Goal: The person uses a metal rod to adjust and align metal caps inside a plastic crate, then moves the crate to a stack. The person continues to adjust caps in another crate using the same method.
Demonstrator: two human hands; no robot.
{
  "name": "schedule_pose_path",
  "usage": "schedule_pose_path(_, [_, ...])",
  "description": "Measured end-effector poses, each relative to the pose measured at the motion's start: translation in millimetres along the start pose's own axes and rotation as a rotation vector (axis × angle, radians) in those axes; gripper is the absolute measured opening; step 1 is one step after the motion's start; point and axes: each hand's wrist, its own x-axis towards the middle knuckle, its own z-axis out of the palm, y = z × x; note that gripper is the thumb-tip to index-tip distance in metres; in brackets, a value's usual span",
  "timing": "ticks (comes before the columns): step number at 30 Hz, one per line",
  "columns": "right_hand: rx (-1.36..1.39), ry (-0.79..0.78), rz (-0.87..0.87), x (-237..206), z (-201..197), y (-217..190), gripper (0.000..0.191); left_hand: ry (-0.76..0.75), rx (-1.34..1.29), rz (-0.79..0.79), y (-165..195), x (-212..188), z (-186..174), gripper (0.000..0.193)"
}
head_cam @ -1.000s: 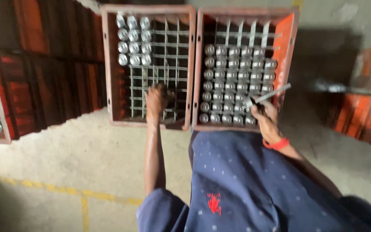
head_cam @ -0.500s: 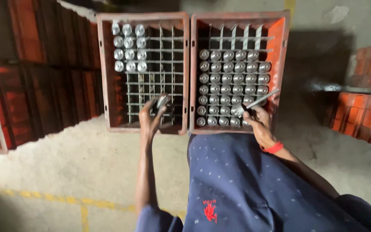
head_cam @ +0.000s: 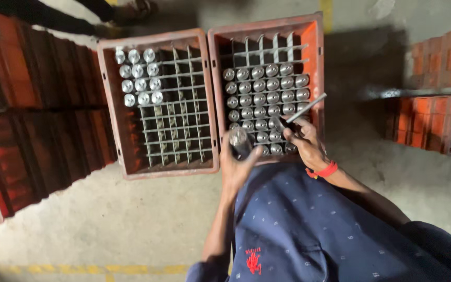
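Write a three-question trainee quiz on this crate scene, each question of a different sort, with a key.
1. True or false: the left hand holds a metal cylinder.
2. Which crate holds more cylinders? A) left crate B) right crate
3. Fill in: the right hand holds a thin metal ____.

Key: 1 true. 2 B; the left crate has cylinders only in its far left corner, and most of its grid cells are bare. 3 rod; it slants up and to the right over the right crate, and a red band sits on that wrist.
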Motion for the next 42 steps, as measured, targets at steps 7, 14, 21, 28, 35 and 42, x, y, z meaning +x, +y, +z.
schedule_pose_path(7, [-0.022,-0.02,-0.026,-1,5,-10,0.039,-0.244,0.096,-0.185,-3,24,20,0.03])
schedule_pose_path(14, [0.181,-0.032,-0.083,-2,30,-19,0.045,-0.083,0.461,0.049,-40,30,38,0.028])
schedule_pose_path(21, [-0.066,-0.093,-0.272,-2,22,-17,0.048,-0.129,0.548,0.063,-63,32,47,0.044])
schedule_pose_path(28, [-0.179,-0.12,-0.303,-6,2,5,0.047,-0.222,0.635,0.02,-81,34,55,0.053])
schedule_pose_path(35, [-0.004,-0.199,-0.094,24,-34,13,0.044,-0.505,0.531,-0.054,-76,55,60,0.055])
schedule_pose_path(42, [0.205,0.299,-0.169,48,-80,-3,0.024,-0.325,0.739,0.214,-86,151,116,0.062])
